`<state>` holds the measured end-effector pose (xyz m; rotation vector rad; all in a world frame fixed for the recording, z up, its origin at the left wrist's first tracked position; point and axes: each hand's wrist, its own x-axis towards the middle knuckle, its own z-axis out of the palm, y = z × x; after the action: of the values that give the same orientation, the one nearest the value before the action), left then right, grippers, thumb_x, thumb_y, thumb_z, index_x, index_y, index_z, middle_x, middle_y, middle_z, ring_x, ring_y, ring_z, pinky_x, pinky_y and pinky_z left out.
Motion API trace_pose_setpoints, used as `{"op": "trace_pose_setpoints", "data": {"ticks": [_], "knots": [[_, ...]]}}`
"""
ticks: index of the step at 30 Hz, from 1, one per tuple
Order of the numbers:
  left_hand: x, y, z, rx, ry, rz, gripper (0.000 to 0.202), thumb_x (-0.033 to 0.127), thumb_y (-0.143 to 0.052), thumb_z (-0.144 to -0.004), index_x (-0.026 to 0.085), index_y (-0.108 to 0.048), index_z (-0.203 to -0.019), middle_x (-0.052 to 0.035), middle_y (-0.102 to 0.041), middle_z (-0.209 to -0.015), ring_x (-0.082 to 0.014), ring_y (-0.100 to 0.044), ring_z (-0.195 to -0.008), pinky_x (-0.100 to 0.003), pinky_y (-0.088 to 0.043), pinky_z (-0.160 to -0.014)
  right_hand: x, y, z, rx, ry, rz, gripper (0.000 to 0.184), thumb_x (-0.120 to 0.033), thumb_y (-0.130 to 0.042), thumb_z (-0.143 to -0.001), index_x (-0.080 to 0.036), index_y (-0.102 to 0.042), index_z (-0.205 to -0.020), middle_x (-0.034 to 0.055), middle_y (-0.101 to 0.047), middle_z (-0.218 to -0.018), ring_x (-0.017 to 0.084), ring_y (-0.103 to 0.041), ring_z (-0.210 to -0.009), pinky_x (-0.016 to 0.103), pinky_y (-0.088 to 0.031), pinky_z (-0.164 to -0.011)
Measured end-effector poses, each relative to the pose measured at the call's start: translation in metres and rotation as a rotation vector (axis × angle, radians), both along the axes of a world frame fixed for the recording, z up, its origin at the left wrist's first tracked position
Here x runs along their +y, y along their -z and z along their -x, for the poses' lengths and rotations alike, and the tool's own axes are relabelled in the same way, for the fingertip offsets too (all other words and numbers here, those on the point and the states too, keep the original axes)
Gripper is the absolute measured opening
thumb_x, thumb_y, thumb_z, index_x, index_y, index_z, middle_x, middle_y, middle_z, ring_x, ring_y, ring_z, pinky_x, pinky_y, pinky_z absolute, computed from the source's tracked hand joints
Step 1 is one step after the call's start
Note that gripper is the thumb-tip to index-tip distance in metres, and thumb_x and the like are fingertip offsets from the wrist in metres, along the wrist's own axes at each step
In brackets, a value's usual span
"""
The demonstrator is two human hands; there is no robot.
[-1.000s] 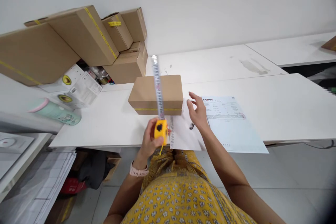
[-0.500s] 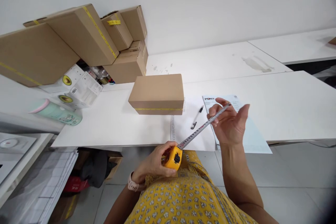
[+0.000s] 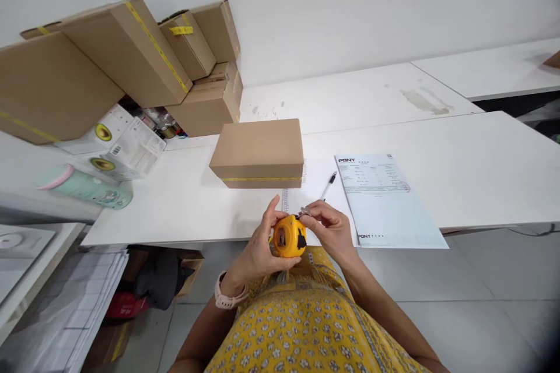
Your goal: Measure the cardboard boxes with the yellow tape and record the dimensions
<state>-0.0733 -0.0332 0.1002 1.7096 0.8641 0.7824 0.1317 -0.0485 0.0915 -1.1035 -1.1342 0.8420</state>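
Observation:
My left hand [image 3: 259, 247] is closed around a yellow tape measure [image 3: 289, 236], held just in front of the white table's [image 3: 184, 204] near edge. My right hand [image 3: 330, 227] pinches the metal end of the tape right at the case, with almost no blade showing. A closed brown cardboard box [image 3: 259, 151] with a yellow tape stripe sits on the table beyond my hands. A pen [image 3: 328, 185] lies on a white sheet to the right of the box, beside a printed form [image 3: 385, 198].
Several larger cardboard boxes [image 3: 131, 52] are stacked at the back left against the wall. White product boxes [image 3: 126, 148] and a mint-green bottle [image 3: 87, 189] lie below them. More white tables [image 3: 481, 76] extend to the right. Papers and bags sit under the table at left.
The tape blade, stretched over the box a second ago and then held out to the right, has drawn back into the case. My right hand came in to the case.

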Motion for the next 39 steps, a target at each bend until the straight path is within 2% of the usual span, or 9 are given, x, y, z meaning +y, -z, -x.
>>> {"op": "trace_pose_setpoints", "data": {"ticks": [5, 8, 11, 13, 16, 20, 23, 31, 39], "knots": [[0.051, -0.026, 0.009, 0.004, -0.19, -0.408, 0.107, 0.033, -0.089, -0.076, 0.031, -0.026, -0.163, -0.012, -0.061, -0.131, -0.029, -0.065, -0.116, -0.044, -0.055, -0.1, 0.026, 0.037, -0.025, -0.291, 0.357, 0.036, 0.032, -0.047, -0.055, -0.1, -0.025, -0.071, -0.083, 0.0074, -0.07, -0.089, 0.025, -0.066, -0.087, 0.041, -0.056, -0.075], [0.106, -0.04, 0.013, 0.065, -0.383, -0.674, 0.089, 0.04, -0.087, -0.077, 0.025, -0.041, -0.152, -0.0145, -0.054, -0.144, -0.0332, -0.056, -0.132, -0.048, -0.05, -0.11, 0.05, 0.078, -0.039, -0.694, 0.397, 0.066, 0.036, -0.046, -0.051, -0.1, -0.021, -0.074, -0.112, 0.0198, -0.066, -0.131, 0.037, -0.057, -0.126, 0.059, -0.05, -0.1], [0.156, -0.047, 0.016, 0.195, -0.506, -0.799, 0.067, 0.04, -0.081, -0.083, 0.023, -0.054, -0.142, -0.0135, -0.054, -0.14, -0.0329, -0.054, -0.134, -0.052, -0.045, -0.114, 0.062, 0.11, -0.04, -0.994, 0.377, 0.125, 0.039, -0.042, -0.053, -0.099, -0.021, -0.07, -0.126, 0.0209, -0.059, -0.146, 0.042, -0.046, -0.141, 0.065, -0.043, -0.106], [0.178, -0.048, 0.02, 0.287, -0.496, -0.783, 0.057, 0.039, -0.077, -0.086, 0.023, -0.059, -0.138, -0.0136, -0.054, -0.139, -0.0325, -0.054, -0.132, -0.053, -0.045, -0.114, 0.062, 0.12, -0.039, -1.104, 0.358, 0.124, 0.041, -0.041, -0.053, -0.099, -0.022, -0.068, -0.132, 0.0195, -0.058, -0.149, 0.043, -0.042, -0.145, 0.065, -0.042, -0.108], [0.193, -0.041, 0.032, 0.401, -0.376, -0.75, 0.059, 0.048, -0.079, -0.083, 0.022, -0.063, -0.134, -0.015, -0.053, -0.141, -0.0348, -0.054, -0.132, -0.055, -0.045, -0.113, 0.058, 0.123, -0.041, -1.173, 0.363, 0.09, 0.042, -0.04, -0.051, -0.101, -0.025, -0.065, -0.138, 0.0179, -0.057, -0.151, 0.043, -0.042, -0.146, 0.065, -0.042, -0.108], [0.202, -0.028, 0.045, 0.495, -0.262, -0.809, 0.088, 0.068, -0.089, -0.064, 0.023, -0.063, -0.134, -0.0176, -0.05, -0.147, -0.0413, -0.05, -0.136, -0.06, -0.043, -0.114, 0.056, 0.123, -0.045, -1.222, 0.357, 0.068, 0.044, -0.038, -0.048, -0.103, -0.025, -0.062, -0.142, 0.0149, -0.057, -0.153, 0.04, -0.042, -0.148, 0.062, -0.039, -0.113], [0.214, -0.021, 0.038, 0.551, -0.266, -0.891, 0.088, 0.073, -0.085, -0.068, 0.023, -0.061, -0.137, -0.0174, -0.051, -0.149, -0.04, -0.051, -0.137, -0.057, -0.044, -0.114, 0.057, 0.124, -0.046, -1.25, 0.335, 0.114, 0.047, -0.038, -0.045, -0.104, -0.022, -0.061, -0.145, 0.0139, -0.054, -0.157, 0.039, -0.038, -0.151, 0.057, -0.036, -0.117], [0.267, -0.013, -0.039, 0.657, -0.255, -0.937, 0.093, 0.072, -0.086, -0.068, 0.026, -0.057, -0.143, -0.0162, -0.05, -0.152, -0.0399, -0.051, -0.139, -0.055, -0.042, -0.116, 0.056, 0.12, -0.047, -1.243, 0.298, 0.149, 0.047, -0.038, -0.045, -0.105, -0.021, -0.062, -0.145, 0.0126, -0.052, -0.159, 0.041, -0.037, -0.152, 0.055, -0.036, -0.118], [0.281, -0.01, -0.1, 0.643, -0.212, -0.896, 0.092, 0.062, -0.088, -0.072, 0.025, -0.052, -0.149, -0.0163, -0.045, -0.156, -0.0392, -0.044, -0.144, -0.053, -0.042, -0.116, 0.055, 0.12, -0.054, -1.141, 0.147, 0.065, 0.046, -0.029, -0.04, -0.105, -0.019, -0.059, -0.146, 0.01, -0.056, -0.156, 0.035, -0.043, -0.15, 0.054, -0.041, -0.118]]}}
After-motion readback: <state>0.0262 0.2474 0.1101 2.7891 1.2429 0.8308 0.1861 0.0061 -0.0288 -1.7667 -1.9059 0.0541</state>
